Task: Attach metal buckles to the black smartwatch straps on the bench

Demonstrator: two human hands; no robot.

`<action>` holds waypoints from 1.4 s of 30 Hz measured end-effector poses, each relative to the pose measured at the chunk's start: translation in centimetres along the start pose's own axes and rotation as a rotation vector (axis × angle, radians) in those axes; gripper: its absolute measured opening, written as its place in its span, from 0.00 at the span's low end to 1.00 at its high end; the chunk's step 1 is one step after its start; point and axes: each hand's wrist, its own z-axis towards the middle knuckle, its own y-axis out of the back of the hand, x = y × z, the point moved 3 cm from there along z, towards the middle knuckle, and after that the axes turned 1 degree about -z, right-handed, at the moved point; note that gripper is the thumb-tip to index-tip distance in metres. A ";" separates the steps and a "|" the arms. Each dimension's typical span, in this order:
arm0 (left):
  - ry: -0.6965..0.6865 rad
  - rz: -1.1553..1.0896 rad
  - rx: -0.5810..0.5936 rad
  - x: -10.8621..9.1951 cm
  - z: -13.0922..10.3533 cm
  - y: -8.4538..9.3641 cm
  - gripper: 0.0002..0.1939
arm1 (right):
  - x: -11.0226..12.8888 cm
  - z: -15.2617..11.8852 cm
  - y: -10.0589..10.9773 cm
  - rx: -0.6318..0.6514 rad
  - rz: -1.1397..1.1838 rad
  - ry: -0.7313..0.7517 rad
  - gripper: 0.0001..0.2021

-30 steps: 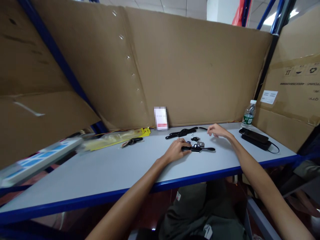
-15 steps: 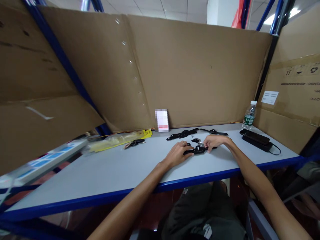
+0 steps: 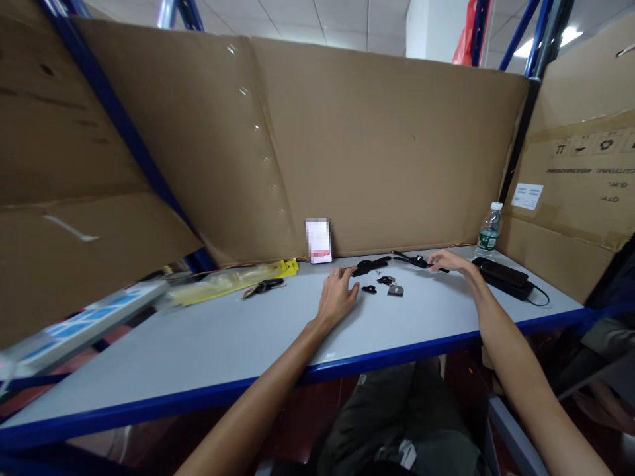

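Note:
My right hand (image 3: 447, 261) is at the back right of the table, its fingers bent around the handle of a black spokeshave body (image 3: 417, 260). Where exactly its fingertips press is hard to see. Resting on the tabletop, my left hand (image 3: 338, 293) is open, its fingers apart. Its fingertips are beside the left end of another black two-handled tool (image 3: 371, 266), partly covering it. Between the hands lie loose parts: a grey blade plate (image 3: 395, 291), a dark cap-like piece (image 3: 385, 280), a small black piece (image 3: 369, 289) and tiny screws (image 3: 379, 272).
A black phone-like device on a dark block (image 3: 503, 277) with a cable is at right, near a water bottle (image 3: 489, 231). Keys (image 3: 262, 287) and a yellow plastic packet (image 3: 233, 281) lie left. A white card (image 3: 318, 240) stands against the cardboard wall (image 3: 387, 152).
The black tool held between both hands has left the front of the table. My right hand moved back and right; my left hand let go and moved slightly left. Loose parts are now uncovered.

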 end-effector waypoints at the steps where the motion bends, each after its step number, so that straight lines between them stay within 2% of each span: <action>1: 0.000 0.006 0.013 0.0 0.0 -0.1 0.21 | -0.2 0.1 -0.3 0.033 -0.024 -0.016 0.15; 7: 0.004 0.010 0.059 -0.2 0.1 -0.1 0.17 | -0.9 0.4 -0.9 0.037 -0.211 -0.105 0.12; 14: 0.094 -0.051 0.072 0.6 0.8 -0.1 0.20 | -0.5 0.4 -1.0 -0.047 -0.305 -0.172 0.08; 18: 0.146 -0.010 0.199 1.9 2.6 -0.7 0.22 | -0.3 0.3 -1.5 0.001 -0.309 -0.256 0.11; 19: 0.133 0.031 0.237 2.1 3.0 -1.0 0.22 | -0.1 0.3 -1.5 -0.021 -0.331 -0.246 0.11; 23: 0.025 0.189 0.323 2.9 4.3 -2.0 0.24 | 2.5 0.2 -1.9 -0.261 -0.434 -0.089 0.08; 25: -0.049 0.227 0.342 3.1 4.4 -2.3 0.22 | 4.2 0.0 -3.0 -0.266 -0.412 0.004 0.09; 28: -0.130 0.243 0.355 3.5 4.2 -2.1 0.22 | 6.7 -0.2 -5.5 -0.200 -0.384 0.125 0.10; 31: -0.133 0.210 0.351 4.0 3.4 -0.7 0.23 | 8.3 -0.4 -7.5 -0.151 -0.402 0.172 0.10; 34: -0.137 0.155 0.338 4.5 1.4 1.8 0.21 | 8.9 -0.6 -8.7 -0.085 -0.425 0.195 0.09; 39: -0.154 0.128 0.342 6.2 -5.3 7.7 0.20 | 9.3 -1.0 -8.9 -0.080 -0.431 0.116 0.15; 42: -0.148 0.092 0.316 7.7 -9.3 11.1 0.20 | 9.2 -1.0 -8.8 -0.002 -0.415 0.086 0.20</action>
